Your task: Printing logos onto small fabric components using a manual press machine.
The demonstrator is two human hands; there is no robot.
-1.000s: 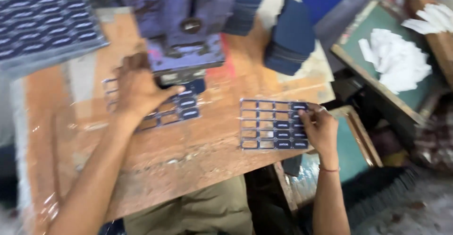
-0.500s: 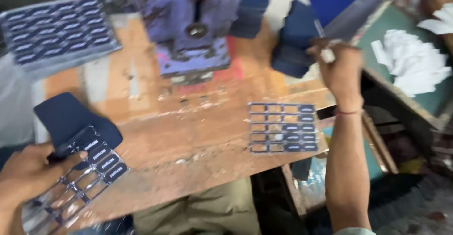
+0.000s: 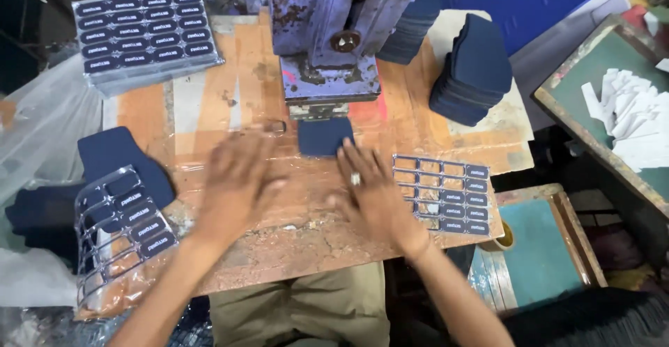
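A dark blue fabric piece lies flat on the worn wooden table, its far edge tucked under the base of the blue, rust-flecked press machine. The right hand rests palm-down just below it, fingers spread and released, with the fingertips at the piece's near right corner — touching or only just short of it, the view does not settle which. A ring shows on one finger. The left hand is blurred, laid open over the table just to the left of the piece, fingers loose and gripping nothing; whether its fingertips reach the fabric cannot be told.

Just right of the right hand's fingers lies a clear plastic sheet of label cells, partly emptied, with dark labels left in its right column and lower rows. Beyond those fingers, up and to the right, stands a stack of dark blue fabric pieces — a second stack sits behind the machine.

Well left of the left hand's fingers, another partly emptied label sheet hangs over the table edge, lying across a loose dark fabric piece. At the far left corner rests a full pile of label sheets. Off to the far right, white paper scraps lie on a green tray.
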